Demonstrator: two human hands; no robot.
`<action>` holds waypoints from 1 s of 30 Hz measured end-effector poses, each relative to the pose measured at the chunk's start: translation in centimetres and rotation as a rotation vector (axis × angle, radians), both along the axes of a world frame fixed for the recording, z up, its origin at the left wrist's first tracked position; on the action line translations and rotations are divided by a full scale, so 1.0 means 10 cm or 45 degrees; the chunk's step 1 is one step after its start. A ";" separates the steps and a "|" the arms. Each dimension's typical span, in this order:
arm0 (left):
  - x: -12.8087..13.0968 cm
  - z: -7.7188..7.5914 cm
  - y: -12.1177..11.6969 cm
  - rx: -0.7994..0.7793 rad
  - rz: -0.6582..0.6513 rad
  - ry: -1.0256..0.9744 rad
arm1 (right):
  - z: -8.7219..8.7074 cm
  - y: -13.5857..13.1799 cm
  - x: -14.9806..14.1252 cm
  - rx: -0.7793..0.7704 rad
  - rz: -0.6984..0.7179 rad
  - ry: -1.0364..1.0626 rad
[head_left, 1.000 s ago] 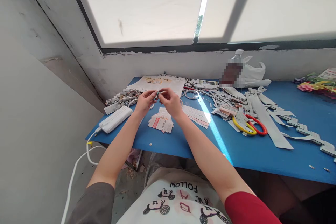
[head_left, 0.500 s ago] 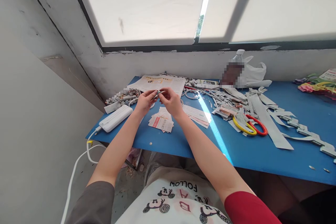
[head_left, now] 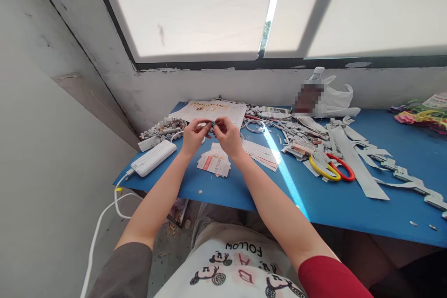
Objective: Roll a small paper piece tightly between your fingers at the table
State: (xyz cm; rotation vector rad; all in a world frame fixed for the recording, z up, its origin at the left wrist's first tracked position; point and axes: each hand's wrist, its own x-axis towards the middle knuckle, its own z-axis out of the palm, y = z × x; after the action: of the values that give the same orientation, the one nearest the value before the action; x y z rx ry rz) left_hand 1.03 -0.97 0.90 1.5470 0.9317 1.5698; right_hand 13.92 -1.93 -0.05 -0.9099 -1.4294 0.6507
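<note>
Between both hands, above the table's left half, is a small folded piece of paper [head_left: 213, 123] with some green on it. My left hand [head_left: 193, 138] pinches it from the left with thumb and forefinger. From the right, the fingertips of my right hand [head_left: 226, 136] close on the same piece. Just below the hands lie printed paper slips [head_left: 214, 165], one with a red band. More slips [head_left: 262, 152] rest to the right of my right wrist. A printed sheet [head_left: 223, 112] spreads out behind the hands.
Folded paper pieces [head_left: 162, 131] are heaped at left, by a white power bank [head_left: 154, 158] with its cable. Scissors [head_left: 345, 167] with yellow and red handles lie right, near paper strips [head_left: 356, 163] and a folded paper chain [head_left: 415, 180]. A bottle [head_left: 309, 95] and plastic bag [head_left: 338, 98] stand behind.
The fingers have shifted slightly around the small paper piece, and its green part now shows between the fingertips. The arms stay almost where they were.
</note>
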 end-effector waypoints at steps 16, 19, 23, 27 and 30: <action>-0.02 0.00 0.01 0.000 -0.051 0.044 | -0.03 0.02 0.01 0.174 -0.062 -0.198; -0.03 0.01 0.04 -0.156 -0.112 -0.008 | -0.03 0.03 0.02 0.217 -0.026 -0.234; -0.04 0.03 0.05 -0.294 -0.150 -0.142 | -0.03 0.05 0.02 0.128 0.021 -0.096; -0.05 0.05 0.07 -0.435 -0.181 -0.248 | -0.05 0.10 0.05 0.048 0.123 -0.059; -0.05 0.06 0.07 -0.534 -0.196 -0.318 | -0.06 0.13 0.07 0.040 0.155 -0.093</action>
State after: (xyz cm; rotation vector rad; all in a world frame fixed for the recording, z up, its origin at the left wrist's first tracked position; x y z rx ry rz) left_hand 0.48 -0.31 1.54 1.0763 0.9065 1.3196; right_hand 14.63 -0.62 -0.68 -0.8343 -1.5655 0.6896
